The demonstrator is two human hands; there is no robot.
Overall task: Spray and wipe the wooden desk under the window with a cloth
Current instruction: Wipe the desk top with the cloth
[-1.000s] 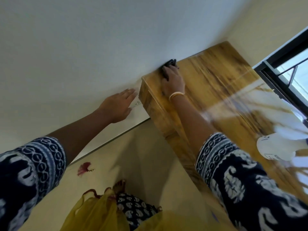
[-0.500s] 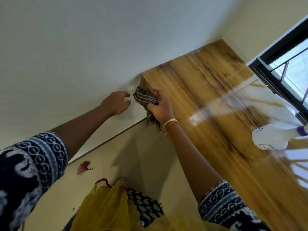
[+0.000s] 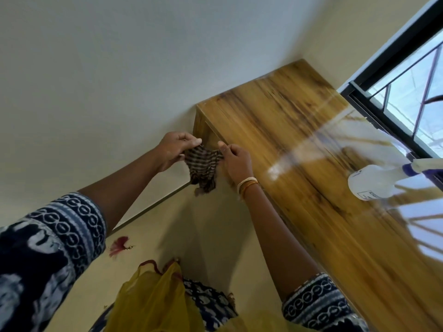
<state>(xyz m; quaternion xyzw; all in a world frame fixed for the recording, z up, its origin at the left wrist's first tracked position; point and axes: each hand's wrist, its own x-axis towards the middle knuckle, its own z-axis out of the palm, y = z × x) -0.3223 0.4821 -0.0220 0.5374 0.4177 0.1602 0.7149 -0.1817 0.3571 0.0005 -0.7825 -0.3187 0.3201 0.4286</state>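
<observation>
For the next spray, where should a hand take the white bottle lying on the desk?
Grip the spray bottle around its white body, coming from above. It lies on its side on the desk, nozzle end toward the window, so the rounded body faces up; the trigger is cropped out.

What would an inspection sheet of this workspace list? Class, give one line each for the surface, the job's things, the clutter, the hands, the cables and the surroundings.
Surface: wooden desk, glossy, with window glare on its right part.
Job's things: striped cloth held off the desk's left end; white spray bottle on the desk, near the window.
Clutter: red tassel on the floor.
Hands: left hand and right hand each pinch a top corner of the cloth.
Cables: nothing seen.
Surroundings: pale wall; window with dark frame and grille at right.
</observation>
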